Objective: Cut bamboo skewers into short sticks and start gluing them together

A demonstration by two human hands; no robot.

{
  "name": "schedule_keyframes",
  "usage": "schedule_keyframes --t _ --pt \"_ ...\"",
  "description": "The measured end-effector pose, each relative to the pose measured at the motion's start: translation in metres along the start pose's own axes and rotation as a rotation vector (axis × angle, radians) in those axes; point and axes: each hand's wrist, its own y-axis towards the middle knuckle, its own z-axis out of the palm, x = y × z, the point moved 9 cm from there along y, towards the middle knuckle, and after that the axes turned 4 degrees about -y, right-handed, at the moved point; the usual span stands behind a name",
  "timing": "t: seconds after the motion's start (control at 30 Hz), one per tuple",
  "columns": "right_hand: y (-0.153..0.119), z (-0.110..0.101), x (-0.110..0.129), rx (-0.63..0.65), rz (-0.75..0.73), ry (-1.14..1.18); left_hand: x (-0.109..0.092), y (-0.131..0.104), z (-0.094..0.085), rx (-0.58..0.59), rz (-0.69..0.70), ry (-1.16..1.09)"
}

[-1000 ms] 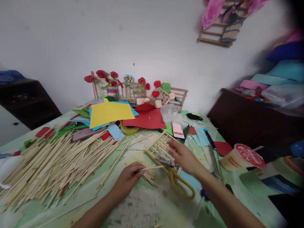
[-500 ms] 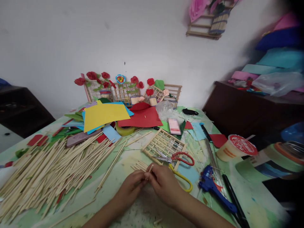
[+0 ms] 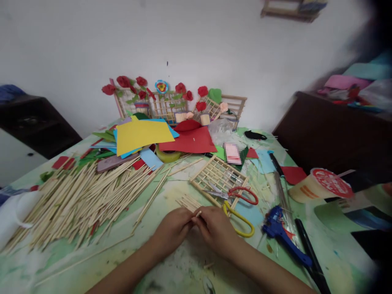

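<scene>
My left hand (image 3: 175,229) and my right hand (image 3: 217,229) meet at the near middle of the table, fingertips pressed together. Between my right thumb and fingers the pale end of a short bamboo stick (image 3: 198,214) sticks out. The left fingers are closed at the same spot; what they grip is hidden. Just beyond my fingers lies a row of short bamboo sticks (image 3: 187,201), partly covered by the hands. Scissors (image 3: 228,195) with one red and one yellow handle rest on a bamboo lattice (image 3: 211,175) right behind my right hand.
A big heap of bamboo sticks (image 3: 92,200) spreads on the left. To the right are a blue glue gun (image 3: 283,234), a black rod (image 3: 310,253) and a sealed cup (image 3: 321,185). Coloured sheets (image 3: 143,134) and lattices with red paper flowers (image 3: 168,100) stand farther back.
The view has tilted down and swung slightly left, so the table things sit higher and farther right. My hands stay together at the short sticks, fingers a little more closed.
</scene>
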Motion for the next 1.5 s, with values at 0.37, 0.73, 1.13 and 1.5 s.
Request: schedule_keyframes --t 0.37,0.73,1.13,1.5 --pt "0.01 0.015 -0.025 -0.003 0.1 0.268 0.014 0.004 0.008 0.072 -0.118 -0.147" --pt "0.009 0.036 -0.045 0.091 0.361 0.81 0.022 -0.003 0.032 0.214 -0.352 -0.9" --pt "-0.005 -0.003 0.001 -0.228 -0.189 -0.081 0.041 -0.007 0.026 -0.036 -0.529 -1.255" --pt "-0.003 0.008 0.002 -0.186 -0.242 -0.16 0.037 -0.007 0.027 0.011 -0.508 -1.244"
